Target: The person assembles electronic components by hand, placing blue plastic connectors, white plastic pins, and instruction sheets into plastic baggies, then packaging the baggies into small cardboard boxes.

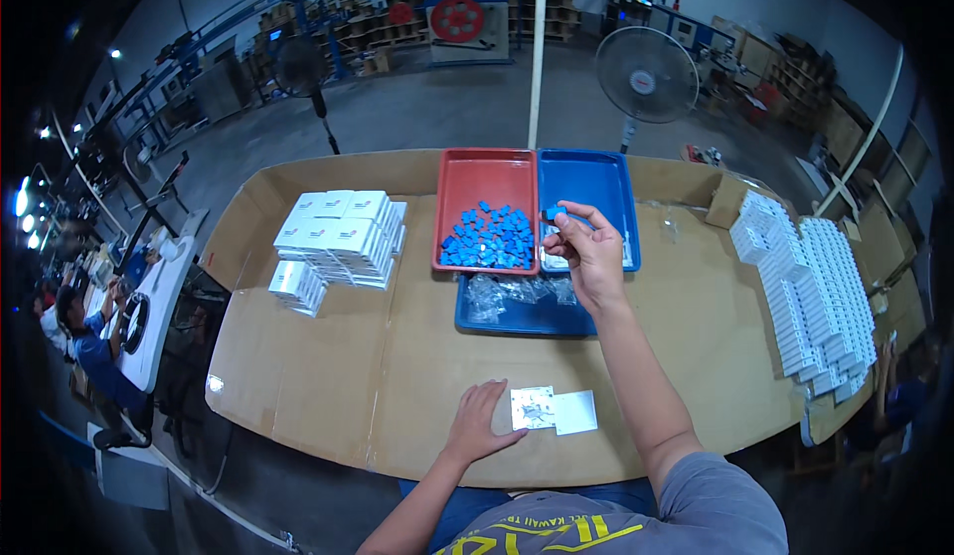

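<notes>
My right hand (586, 255) is raised above the blue tray (581, 169), its fingertips pinching a small blue plastic piece (553, 213). My left hand (480, 421) lies on the cardboard-covered table, fingers stretched out and thumb spread, right beside an opened white box (533, 408). Inside that box are clear and whitish contents, too small to make out. Its white lid flap (575, 413) lies to the right. Many more blue pieces like the held one fill the lower part of the red tray (488, 170). Under my right hand, white items in the blue tray are partly hidden.
Another blue tray (527, 322) with clear plastic bags (487, 297) sits nearer me. Closed white boxes (338, 232) are stacked at the left. Open white boxes (820, 297) pile up at the right. A cardboard wall (393, 169) edges the table; a fan (646, 76) stands beyond.
</notes>
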Demonstrator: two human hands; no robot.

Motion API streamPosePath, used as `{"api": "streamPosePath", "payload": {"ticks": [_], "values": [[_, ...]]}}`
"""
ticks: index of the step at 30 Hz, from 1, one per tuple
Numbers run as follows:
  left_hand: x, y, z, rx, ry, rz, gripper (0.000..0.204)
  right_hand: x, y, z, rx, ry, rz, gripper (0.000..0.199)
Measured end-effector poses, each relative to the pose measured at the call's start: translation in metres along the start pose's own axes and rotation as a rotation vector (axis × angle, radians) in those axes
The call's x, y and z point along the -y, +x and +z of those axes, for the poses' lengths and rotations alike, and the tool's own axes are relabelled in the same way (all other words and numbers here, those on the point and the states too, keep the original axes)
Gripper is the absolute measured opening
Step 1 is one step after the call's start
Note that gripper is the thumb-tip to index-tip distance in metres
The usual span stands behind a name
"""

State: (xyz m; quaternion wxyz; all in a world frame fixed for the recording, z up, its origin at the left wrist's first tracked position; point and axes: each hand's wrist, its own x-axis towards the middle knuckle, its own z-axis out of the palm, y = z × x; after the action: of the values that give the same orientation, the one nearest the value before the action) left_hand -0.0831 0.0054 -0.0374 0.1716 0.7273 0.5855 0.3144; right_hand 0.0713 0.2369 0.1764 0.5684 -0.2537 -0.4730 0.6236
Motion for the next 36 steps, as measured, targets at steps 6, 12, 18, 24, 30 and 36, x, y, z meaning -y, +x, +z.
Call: {"api": "streamPosePath", "payload": {"ticks": [6,12,18,24,30,36], "values": [[0.001,-0.001,0.006,-0.004,-0.016,0.012,0.098,0.015,-0.043,-0.023,-0.022,0.359,0.098,0.028],[-0.009,-0.002,0.008,0.016,0.045,0.004,0.093,0.035,-0.092,-0.039,-0.044,0.459,0.087,0.019],[-0.006,-0.003,0.012,0.052,0.026,0.001,0.088,0.030,-0.121,-0.055,0.085,0.619,0.139,0.019],[-0.020,-0.009,0.005,0.062,-0.032,-0.076,0.088,-0.019,-0.167,-0.089,-0.039,0.317,0.278,0.027],[-0.027,-0.040,0.011,0.094,-0.028,-0.143,0.093,-0.083,-0.240,-0.116,-0.157,0.143,0.551,0.035],[-0.030,-0.053,0.020,0.028,-0.053,-0.112,0.100,-0.120,-0.275,-0.106,-0.060,-0.326,0.441,0.032]]}}
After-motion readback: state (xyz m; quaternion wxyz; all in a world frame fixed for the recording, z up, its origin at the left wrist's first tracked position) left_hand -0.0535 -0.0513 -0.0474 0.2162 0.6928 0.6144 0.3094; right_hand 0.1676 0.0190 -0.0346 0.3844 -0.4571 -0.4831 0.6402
